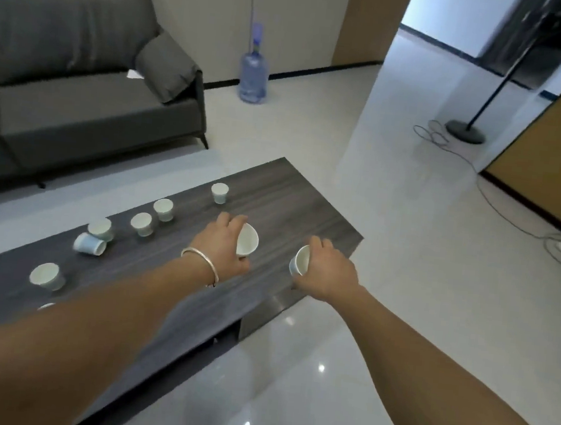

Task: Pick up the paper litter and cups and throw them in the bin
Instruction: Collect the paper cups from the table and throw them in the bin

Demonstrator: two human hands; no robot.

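Dark wood-grain table (290,206), low, with paper cups spread along it. Left hand (224,249), thin bracelet (203,263) at the wrist, grips cup 1 (247,240): fingers curl over its far side, thumb under, cup tilted with the mouth towards the camera, inside plain white. Right hand (330,272) grips cup 2 (302,260) near the table's near right edge, fingers wrapped round it, mouth turned left towards the other hand, inside white too. The two held cups are near each other but apart; cannot tell whether either touches the tabletop. Left of the hands, standing upright: cup 3 (219,192) farthest back, cup 4 (163,209) and cup 5 (141,223) close together, cup 6 (101,228), and cup 8 (45,275) towards the near left end. Their insides show white. Cup 7 (89,244) lies on its side, touching cup 6. A rim of cup 9 (46,306) shows just above the left forearm. White paper scrap (134,75) sits on the grey sofa (77,107) seat, beside a cushion (166,64). Blue water bottle (254,72) stands by the wall.
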